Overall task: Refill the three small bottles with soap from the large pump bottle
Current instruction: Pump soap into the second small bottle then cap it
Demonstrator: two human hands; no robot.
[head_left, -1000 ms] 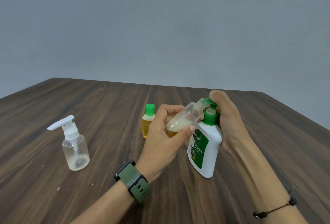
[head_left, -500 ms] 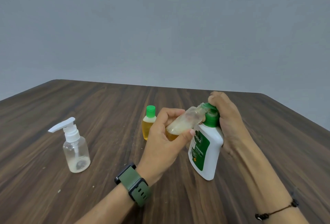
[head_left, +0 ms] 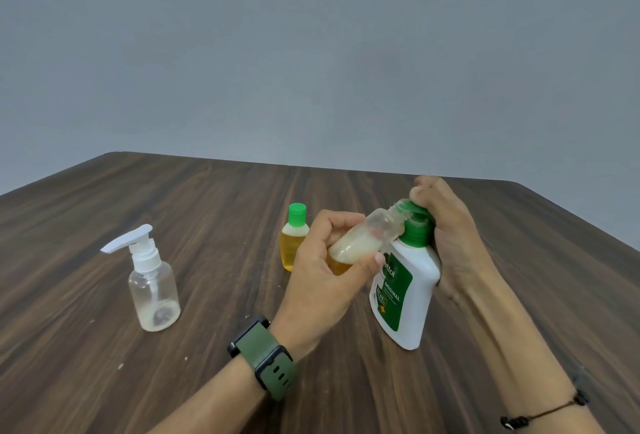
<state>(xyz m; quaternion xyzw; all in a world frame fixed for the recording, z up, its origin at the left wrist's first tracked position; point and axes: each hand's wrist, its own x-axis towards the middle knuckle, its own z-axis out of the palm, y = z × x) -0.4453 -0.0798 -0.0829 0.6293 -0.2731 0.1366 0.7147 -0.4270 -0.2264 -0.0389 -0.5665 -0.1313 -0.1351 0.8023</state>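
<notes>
Left hand (head_left: 322, 281) is gripping the tilted small bottle (head_left: 367, 241), mouth meeting the spout under the right hand (head_left: 446, 225), which is clenching the pump bottle (head_left: 401, 295). Misalignment risks spillage.

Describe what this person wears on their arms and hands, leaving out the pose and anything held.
Both forearms are bare: no sleeves show, and neither the left hand nor the right hand has a glove. The left wrist carries a watch with a black case and an olive-green strap with punched holes. The right wrist carries a thin dark cord bracelet with small black beads or knots.
</notes>
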